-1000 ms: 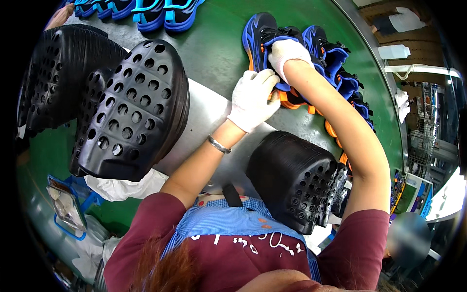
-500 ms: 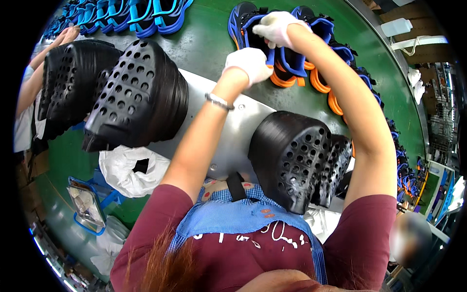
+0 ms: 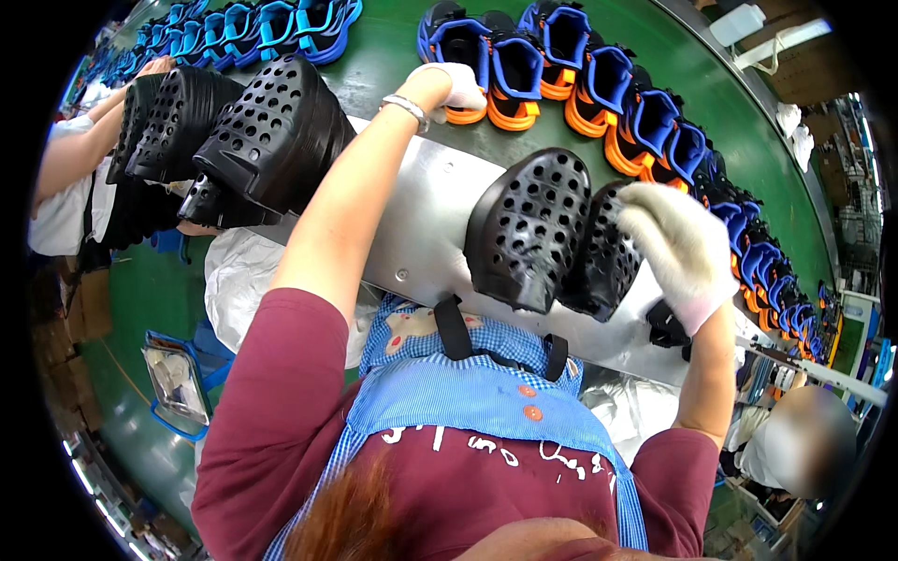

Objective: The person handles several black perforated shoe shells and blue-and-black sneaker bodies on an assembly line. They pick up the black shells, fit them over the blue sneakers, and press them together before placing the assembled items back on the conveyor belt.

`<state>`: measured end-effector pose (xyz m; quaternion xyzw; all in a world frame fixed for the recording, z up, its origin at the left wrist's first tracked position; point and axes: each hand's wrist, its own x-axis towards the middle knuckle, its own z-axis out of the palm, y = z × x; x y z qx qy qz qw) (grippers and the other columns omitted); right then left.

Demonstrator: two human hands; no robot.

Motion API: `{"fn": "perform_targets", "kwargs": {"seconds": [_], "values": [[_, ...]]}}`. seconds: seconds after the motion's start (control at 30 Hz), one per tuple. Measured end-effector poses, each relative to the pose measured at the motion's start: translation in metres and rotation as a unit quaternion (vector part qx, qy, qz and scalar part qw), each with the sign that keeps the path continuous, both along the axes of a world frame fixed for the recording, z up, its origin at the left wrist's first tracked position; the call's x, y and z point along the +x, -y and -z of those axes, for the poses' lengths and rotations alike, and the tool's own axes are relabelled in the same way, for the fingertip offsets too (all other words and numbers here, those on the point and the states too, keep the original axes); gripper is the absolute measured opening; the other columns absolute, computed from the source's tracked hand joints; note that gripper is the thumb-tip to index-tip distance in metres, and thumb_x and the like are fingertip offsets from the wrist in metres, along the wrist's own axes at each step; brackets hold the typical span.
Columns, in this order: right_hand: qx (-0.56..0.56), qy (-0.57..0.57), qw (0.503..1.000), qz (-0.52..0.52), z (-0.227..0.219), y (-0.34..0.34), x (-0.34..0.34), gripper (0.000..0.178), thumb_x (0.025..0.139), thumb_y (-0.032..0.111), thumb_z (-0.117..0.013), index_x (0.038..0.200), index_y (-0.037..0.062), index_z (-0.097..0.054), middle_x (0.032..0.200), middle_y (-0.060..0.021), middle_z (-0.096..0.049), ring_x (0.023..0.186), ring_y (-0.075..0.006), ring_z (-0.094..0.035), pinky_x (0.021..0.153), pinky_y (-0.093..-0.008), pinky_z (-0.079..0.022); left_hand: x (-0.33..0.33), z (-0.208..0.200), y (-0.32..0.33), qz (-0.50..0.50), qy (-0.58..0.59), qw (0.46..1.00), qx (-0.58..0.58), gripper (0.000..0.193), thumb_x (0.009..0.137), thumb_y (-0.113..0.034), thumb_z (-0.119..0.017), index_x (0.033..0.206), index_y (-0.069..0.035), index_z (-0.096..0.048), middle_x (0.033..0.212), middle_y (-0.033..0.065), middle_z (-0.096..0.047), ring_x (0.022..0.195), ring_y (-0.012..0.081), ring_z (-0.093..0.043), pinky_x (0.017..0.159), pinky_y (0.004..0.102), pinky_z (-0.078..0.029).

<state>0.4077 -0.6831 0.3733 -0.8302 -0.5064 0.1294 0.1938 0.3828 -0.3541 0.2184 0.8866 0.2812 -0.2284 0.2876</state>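
Note:
My left hand (image 3: 456, 86), in a white glove, is curled at the heel of a black and blue sports shoe (image 3: 465, 45) with an orange sole; its fingertips are partly hidden. My right hand (image 3: 678, 248), also gloved, has its fingers together against the upper edge of a nested stack of black perforated plastic shoe forms (image 3: 610, 257). Beside that stack, a larger one of the same forms (image 3: 531, 229) rests on the metal shelf (image 3: 426, 206). Further left stands another big stack of perforated forms (image 3: 271, 140).
A row of orange-soled shoes (image 3: 603, 89) curves along the green conveyor belt (image 3: 393, 84). Light-blue shoes (image 3: 276, 28) line the far left. A co-worker's arm (image 3: 79, 154) reaches in there. White bags (image 3: 248, 276) hang below the shelf, near a blue-framed basket (image 3: 176, 379).
My right hand has left the shoes and come back to the black stack on the right. My left hand remains by the shoes. The view has shifted.

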Motion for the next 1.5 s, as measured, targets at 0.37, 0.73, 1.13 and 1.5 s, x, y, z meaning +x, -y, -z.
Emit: {"fn": "perform_targets", "kwargs": {"seconds": [0.37, 0.73, 1.13, 1.5], "values": [[0.066, 0.142, 0.987, 0.026, 0.036, 0.056, -0.049, 0.048, 0.068, 0.036, -0.079, 0.101, 0.0058, -0.06, 0.102, -0.0113, -0.061, 0.095, -0.0317, -0.059, 0.079, -0.0414, -0.048, -0.001, -0.009, -0.026, 0.056, -0.033, 0.979, 0.192, 0.049, 0.079, -0.04, -0.062, 0.107, 0.0, -0.069, 0.106, 0.0167, -0.07, 0.091, 0.0293, -0.07, 0.08, 0.0407, -0.055], [0.053, 0.129, 0.989, 0.042, 0.037, 0.056, -0.039, 0.046, 0.068, 0.029, -0.078, 0.104, 0.0066, -0.059, 0.105, -0.0119, -0.06, 0.099, -0.0324, -0.058, 0.083, -0.0412, -0.049, -0.048, -0.025, 0.008, 0.06, 0.339, 0.887, 0.309, 0.045, 0.088, -0.035, -0.066, 0.12, -0.003, -0.064, 0.124, 0.0194, -0.061, 0.115, 0.034, -0.058, 0.099, 0.0386, -0.046], [0.152, 0.058, 0.986, 0.038, 0.006, 0.072, -0.027, 0.05, 0.061, 0.028, -0.086, 0.099, 0.006, -0.062, 0.095, -0.0108, -0.061, 0.088, -0.0297, -0.061, 0.077, -0.0371, -0.05, -0.046, -0.075, 0.079, 0.087, 0.496, 0.864, 0.017, 0.035, 0.095, -0.029, -0.058, 0.114, -0.002, -0.067, 0.11, 0.0124, -0.069, 0.1, 0.0243, -0.066, 0.088, 0.0323, -0.05], [0.216, 0.078, 0.963, -0.139, -0.034, -0.034, -0.002, 0.053, 0.069, 0.01, -0.078, 0.118, 0.0029, -0.06, 0.116, -0.0158, -0.062, 0.104, -0.0321, -0.062, 0.091, -0.0368, -0.05, -0.072, -0.095, 0.09, -0.045, 0.437, 0.576, -0.689, 0.044, 0.1, -0.037, -0.052, 0.129, -0.004, -0.051, 0.124, 0.0099, -0.059, 0.114, 0.0197, -0.058, 0.104, 0.0337, -0.044]]}}
